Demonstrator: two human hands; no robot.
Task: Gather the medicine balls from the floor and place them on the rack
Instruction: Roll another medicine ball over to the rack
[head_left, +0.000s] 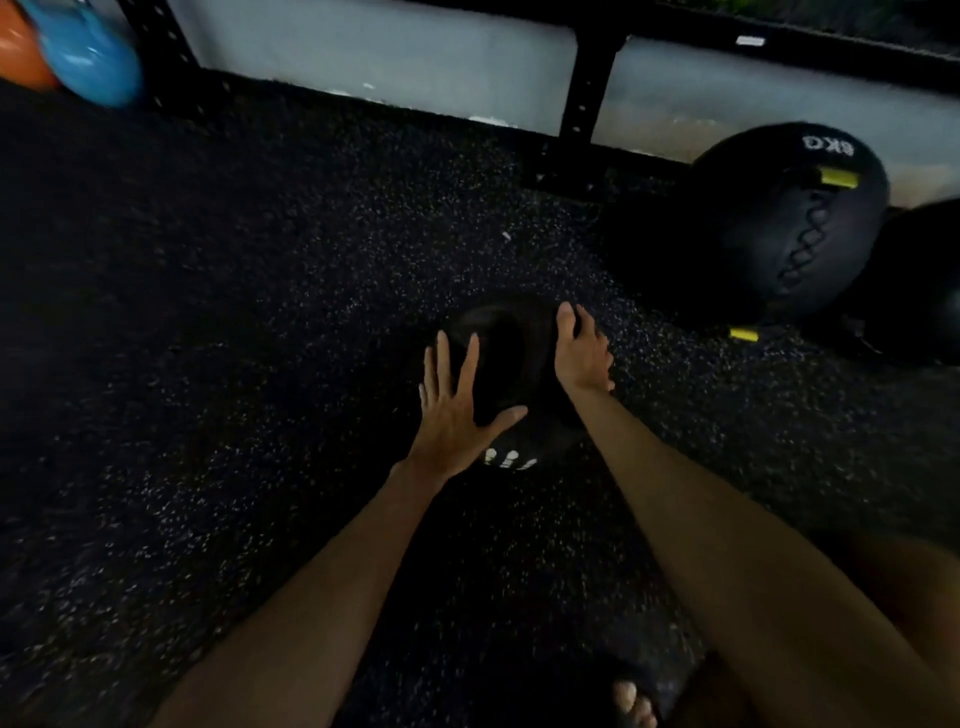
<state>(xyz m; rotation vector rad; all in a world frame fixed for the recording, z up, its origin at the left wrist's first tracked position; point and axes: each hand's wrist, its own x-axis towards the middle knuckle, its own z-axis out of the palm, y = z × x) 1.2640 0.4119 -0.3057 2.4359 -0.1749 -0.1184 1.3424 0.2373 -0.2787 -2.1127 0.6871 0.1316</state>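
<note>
Crouching in the head view, the person pressed the left hand (457, 415), fingers splayed flat, and the right hand (582, 353), palm cupped, against opposite sides of the small medicine ball (504, 358), which sat at centre on the rubber floor (208, 312). Neither hand was clenched. With only the palms squeezing, the ball could slip, dropping toward the toes (634, 701) at 6 o'clock or rolling into the 6 kg ball (789, 223) at 2 o'clock. The rack post (587, 93) stood at 12 o'clock.
</note>
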